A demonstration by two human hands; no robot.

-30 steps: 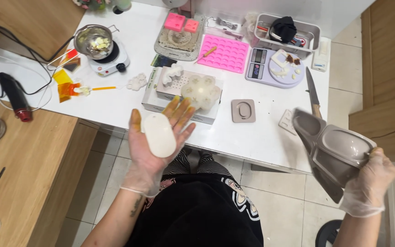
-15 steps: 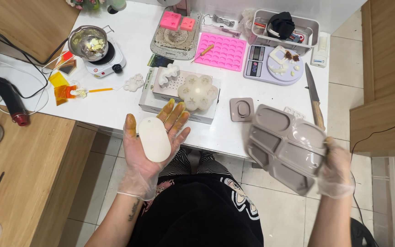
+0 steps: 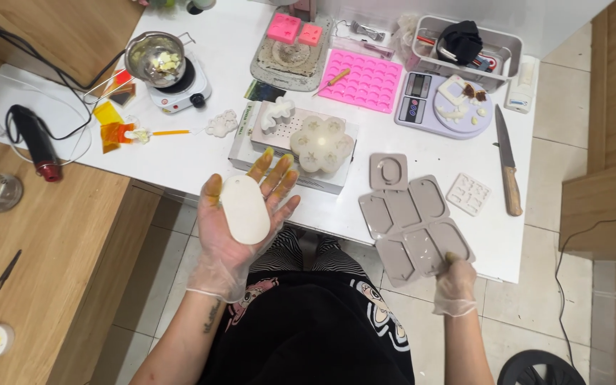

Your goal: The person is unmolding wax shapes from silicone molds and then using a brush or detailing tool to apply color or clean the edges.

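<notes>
A white worktable (image 3: pixel 201 153) filled the upper view, crowded with tools. At its near edge lay a grey silicone mould tray (image 3: pixel 413 227) with several oblong cavities, its lower corner pinched between thumb and fingers of the gloved right hand (image 3: pixel 455 285). The gloved left hand (image 3: pixel 240 221) lay palm up with yellow-stained fingers spread wide, an oval white soap bar (image 3: pixel 244 209) resting flat on it. Behind it sat a flower-shaped white mould (image 3: pixel 322 145), and a wooden-handled knife (image 3: pixel 507 171) lay to the right.
</notes>
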